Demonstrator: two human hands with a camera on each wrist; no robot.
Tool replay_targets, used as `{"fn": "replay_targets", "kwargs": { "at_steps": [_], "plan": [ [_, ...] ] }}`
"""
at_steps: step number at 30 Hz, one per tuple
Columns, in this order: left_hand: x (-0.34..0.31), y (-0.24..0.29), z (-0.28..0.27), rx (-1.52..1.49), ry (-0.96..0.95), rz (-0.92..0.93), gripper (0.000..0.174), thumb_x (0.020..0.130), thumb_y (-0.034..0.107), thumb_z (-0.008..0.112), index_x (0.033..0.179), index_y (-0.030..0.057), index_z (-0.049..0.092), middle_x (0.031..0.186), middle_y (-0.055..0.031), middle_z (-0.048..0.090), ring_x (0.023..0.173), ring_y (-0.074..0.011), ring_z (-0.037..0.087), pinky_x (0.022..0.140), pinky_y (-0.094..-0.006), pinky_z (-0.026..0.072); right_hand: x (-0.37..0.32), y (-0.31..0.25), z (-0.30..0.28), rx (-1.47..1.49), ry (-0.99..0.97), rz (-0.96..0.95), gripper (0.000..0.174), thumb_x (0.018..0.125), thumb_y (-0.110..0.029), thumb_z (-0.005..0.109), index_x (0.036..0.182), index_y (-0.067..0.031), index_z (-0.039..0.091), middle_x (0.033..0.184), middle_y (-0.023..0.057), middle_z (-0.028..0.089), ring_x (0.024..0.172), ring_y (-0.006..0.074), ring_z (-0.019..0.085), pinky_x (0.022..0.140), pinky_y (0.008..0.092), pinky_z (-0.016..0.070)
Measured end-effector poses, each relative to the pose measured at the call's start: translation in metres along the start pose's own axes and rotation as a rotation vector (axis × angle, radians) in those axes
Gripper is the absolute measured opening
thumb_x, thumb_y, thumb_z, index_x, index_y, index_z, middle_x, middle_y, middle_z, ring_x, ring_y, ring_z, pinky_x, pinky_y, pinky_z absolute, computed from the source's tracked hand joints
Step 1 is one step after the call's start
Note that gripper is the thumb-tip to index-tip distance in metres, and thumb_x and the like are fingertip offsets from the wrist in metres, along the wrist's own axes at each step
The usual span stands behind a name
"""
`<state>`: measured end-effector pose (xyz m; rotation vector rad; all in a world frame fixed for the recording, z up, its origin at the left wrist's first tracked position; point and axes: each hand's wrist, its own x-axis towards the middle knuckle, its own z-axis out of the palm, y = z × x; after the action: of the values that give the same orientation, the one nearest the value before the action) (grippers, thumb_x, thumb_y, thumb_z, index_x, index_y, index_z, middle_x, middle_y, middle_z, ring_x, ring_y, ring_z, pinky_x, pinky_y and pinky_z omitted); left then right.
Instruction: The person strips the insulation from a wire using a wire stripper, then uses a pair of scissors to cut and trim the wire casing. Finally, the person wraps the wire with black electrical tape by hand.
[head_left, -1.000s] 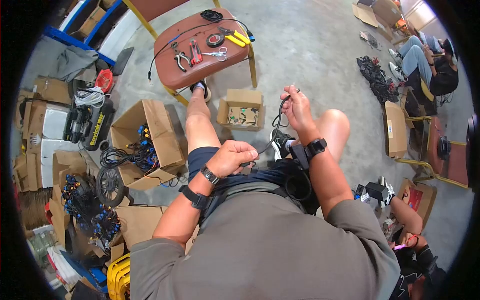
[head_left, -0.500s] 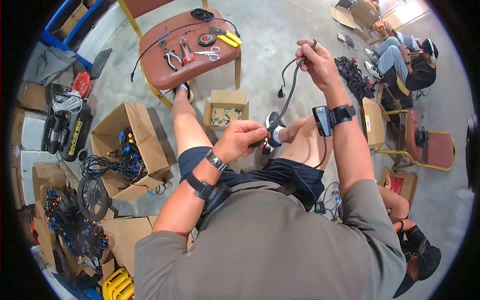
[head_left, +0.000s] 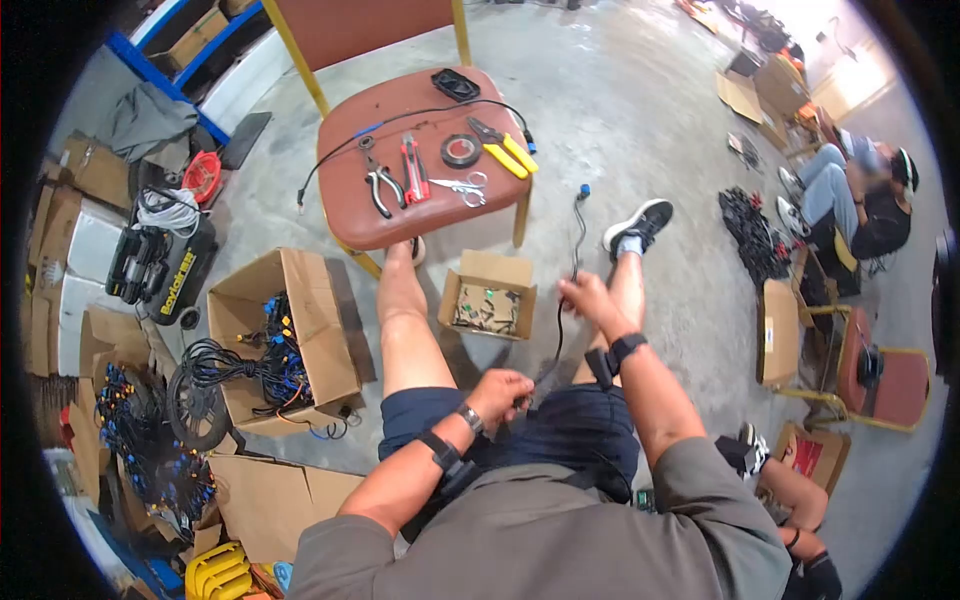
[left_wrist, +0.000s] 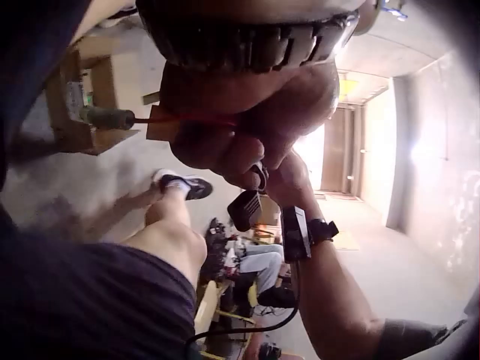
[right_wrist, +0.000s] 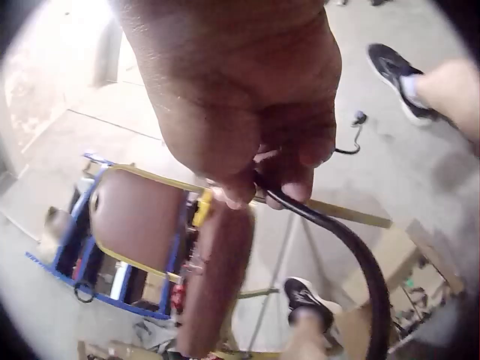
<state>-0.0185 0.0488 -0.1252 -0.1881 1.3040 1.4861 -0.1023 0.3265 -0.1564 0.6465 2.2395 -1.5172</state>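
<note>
A black cable (head_left: 557, 352) runs between the two hands in front of the lap. My left hand (head_left: 500, 397) pinches it near the left thigh; in the left wrist view a flat black connector (left_wrist: 244, 210) hangs at these fingertips. The right hand (head_left: 592, 303), farther forward, pinches the cable between thumb and fingers, and the thick black cable (right_wrist: 360, 247) curves down from them in the right wrist view. Beyond this hand the cable's free end extends over the floor to a blue connector (head_left: 585, 190). The left palm's inside is hidden.
On the chair seat (head_left: 350, 215) lie pliers (head_left: 384, 185), a red cutter (head_left: 414, 170), scissors (head_left: 466, 187), black tape (head_left: 460, 150), yellow-handled strippers (head_left: 508, 152) and another cable. A small carton (head_left: 480, 268) stands between the feet; a carton of cables (head_left: 318, 330) is at left.
The right hand has come down and inward from its raised position, still holding the cable. The blue connector now reaches forward over the floor. The left hand keeps its pinch near the lap.
</note>
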Motion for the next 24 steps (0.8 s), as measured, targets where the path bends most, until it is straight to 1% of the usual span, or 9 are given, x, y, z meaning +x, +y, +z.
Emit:
{"fn": "replay_targets", "kwargs": {
  "at_steps": [2,3,5,8,12,14,19,22,24],
  "plan": [
    [0.003,-0.011,-0.006,-0.075,0.041,-0.036,0.019,0.095,0.021,0.061,0.092,0.0025,0.066,0.068,-0.0056,0.064,0.038,-0.0100,0.047,0.035,-0.0240,0.0345,-0.002,0.018,0.026,0.006,0.025,0.044,0.050,0.091,-0.031,0.066,0.123,0.0059,0.057,0.087,0.0124,0.068,0.067,0.0165,0.065,0.050,0.0283,0.0504],
    [0.005,-0.013,-0.010,-0.112,0.062,-0.056,0.019,0.094,0.020,0.061,0.090,0.0014,0.066,0.067,-0.0057,0.063,0.038,-0.0104,0.047,0.035,-0.0250,0.0348,-0.003,0.019,0.031,-0.056,0.006,0.070,0.058,0.090,-0.030,0.066,0.133,0.0065,0.051,0.093,0.0158,0.070,0.072,0.0194,0.067,0.056,0.0316,0.0533],
    [0.008,-0.008,-0.021,-0.059,0.141,-0.080,0.020,0.095,0.020,0.061,0.092,0.0005,0.066,0.068,-0.0061,0.063,0.039,-0.0106,0.049,0.035,-0.0247,0.0362,-0.007,0.008,0.033,-0.160,-0.025,0.029,0.051,0.090,-0.024,0.065,0.130,0.0058,0.054,0.096,0.0176,0.070,0.076,0.0207,0.067,0.065,0.0342,0.0546],
    [0.019,-0.001,-0.028,-0.099,0.151,-0.050,0.021,0.095,0.020,0.060,0.094,0.0001,0.066,0.070,-0.0061,0.064,0.041,-0.0109,0.051,0.036,-0.0243,0.0384,0.004,-0.035,0.031,-0.202,-0.052,-0.220,0.044,0.089,-0.018,0.064,0.128,0.0021,0.057,0.104,0.0200,0.070,0.079,0.0244,0.068,0.073,0.0355,0.0539],
    [0.034,-0.015,-0.033,-0.160,0.080,-0.053,0.021,0.095,0.020,0.061,0.096,0.0005,0.067,0.074,-0.0068,0.065,0.046,-0.0130,0.056,0.040,-0.0253,0.0432,-0.007,-0.158,0.029,-0.346,0.108,-0.711,0.024,0.088,-0.008,0.060,0.111,-0.0024,0.064,0.093,0.0168,0.066,0.088,0.0351,0.066,0.076,0.0401,0.0525],
    [0.035,-0.014,-0.033,-0.180,0.038,-0.049,0.021,0.095,0.020,0.061,0.096,0.0000,0.066,0.075,-0.0070,0.066,0.051,-0.0140,0.059,0.043,-0.0265,0.0459,0.006,-0.198,0.032,-0.422,0.204,-0.971,0.019,0.089,-0.006,0.057,0.106,-0.0030,0.063,0.091,0.0160,0.063,0.089,0.0359,0.064,0.075,0.0438,0.0523],
    [0.042,-0.022,-0.037,-0.207,0.018,0.059,0.021,0.095,0.018,0.060,0.095,-0.0019,0.067,0.079,-0.0065,0.068,0.067,-0.0148,0.065,0.051,-0.0282,0.0505,0.040,-0.233,0.049,-0.794,0.210,-0.874,0.020,0.086,-0.006,0.058,0.105,-0.0043,0.060,0.103,0.0182,0.061,0.090,0.0389,0.064,0.075,0.0465,0.0525],
    [0.048,-0.030,-0.042,-0.111,-0.013,0.222,0.020,0.094,0.017,0.062,0.096,-0.0018,0.068,0.081,-0.0059,0.069,0.071,-0.0137,0.065,0.054,-0.0275,0.0507,0.046,-0.246,0.057,-0.964,0.186,-0.801,0.021,0.084,-0.005,0.058,0.104,-0.0036,0.058,0.104,0.0192,0.060,0.091,0.0394,0.065,0.077,0.0467,0.0531],
    [0.046,-0.025,-0.042,-0.094,-0.031,0.176,0.019,0.093,0.018,0.064,0.097,-0.0010,0.068,0.081,-0.0059,0.069,0.069,-0.0121,0.064,0.052,-0.0264,0.0495,0.044,-0.254,0.063,-1.048,0.169,-0.716,0.025,0.082,-0.004,0.060,0.106,-0.0024,0.058,0.103,0.0199,0.062,0.094,0.0375,0.066,0.079,0.0461,0.0540]
  ]
}}
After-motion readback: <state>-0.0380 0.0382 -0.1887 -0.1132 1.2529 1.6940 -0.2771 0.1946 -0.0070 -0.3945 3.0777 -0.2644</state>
